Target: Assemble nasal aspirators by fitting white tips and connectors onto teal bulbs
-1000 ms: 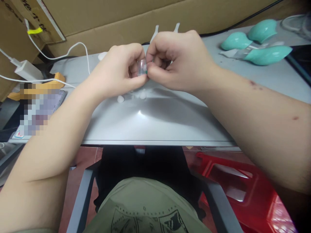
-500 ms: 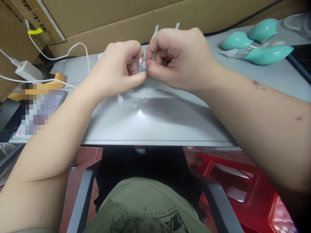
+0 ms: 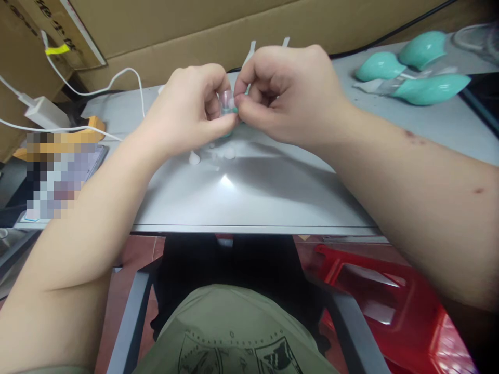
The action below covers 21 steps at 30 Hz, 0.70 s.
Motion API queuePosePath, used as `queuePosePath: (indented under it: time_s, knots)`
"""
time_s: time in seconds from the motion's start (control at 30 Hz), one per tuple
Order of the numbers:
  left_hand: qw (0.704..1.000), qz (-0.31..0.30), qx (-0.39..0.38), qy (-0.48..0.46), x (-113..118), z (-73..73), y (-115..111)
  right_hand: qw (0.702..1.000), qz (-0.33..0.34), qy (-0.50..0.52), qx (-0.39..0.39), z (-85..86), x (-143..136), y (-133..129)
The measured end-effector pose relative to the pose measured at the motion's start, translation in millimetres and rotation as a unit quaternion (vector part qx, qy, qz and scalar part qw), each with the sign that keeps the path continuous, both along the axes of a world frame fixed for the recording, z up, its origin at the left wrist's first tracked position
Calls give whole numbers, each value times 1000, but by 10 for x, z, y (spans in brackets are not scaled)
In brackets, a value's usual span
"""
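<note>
The small clear container (image 3: 225, 99) is above the far middle part of the bench (image 3: 249, 208), grasped between the thumb and fingers of my left hand (image 3: 195, 106). My right hand (image 3: 286, 96) is closed in a pinch at the container's right side, fingertips beside a small green part (image 3: 235, 110); whether it grips that part, I cannot tell. Small white pieces (image 3: 194, 158) lie on the bench, on the near side of my hands. Two pale strips (image 3: 251, 49) show beyond my right hand. At the far right, three glossy teal pieces (image 3: 432, 89) lie close together, with clear material among them. At the left are a white charger (image 3: 47, 114) with a white cable, an orange object (image 3: 95, 126) and a flat device (image 3: 93, 158), partly blurred. Cardboard (image 3: 187, 31) stands along the far edge. A red stool (image 3: 413, 296) is below the bench, near right.
</note>
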<state>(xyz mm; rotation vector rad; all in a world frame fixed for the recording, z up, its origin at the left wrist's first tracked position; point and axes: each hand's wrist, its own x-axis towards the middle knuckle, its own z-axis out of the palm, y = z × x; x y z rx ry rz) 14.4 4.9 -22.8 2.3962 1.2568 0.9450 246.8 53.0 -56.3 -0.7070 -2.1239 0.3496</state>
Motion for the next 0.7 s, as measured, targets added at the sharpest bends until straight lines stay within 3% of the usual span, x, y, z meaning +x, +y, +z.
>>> queuePosePath:
  time_s: [0.33,0.7]
  knots:
    - [1000,3,-3,-4,17,2,-2,1000,-13,-10,14,32,-15,-108]
    - [1000,5,-12,15,-10,21,1,999,-15,-28,21,-13,13,54]
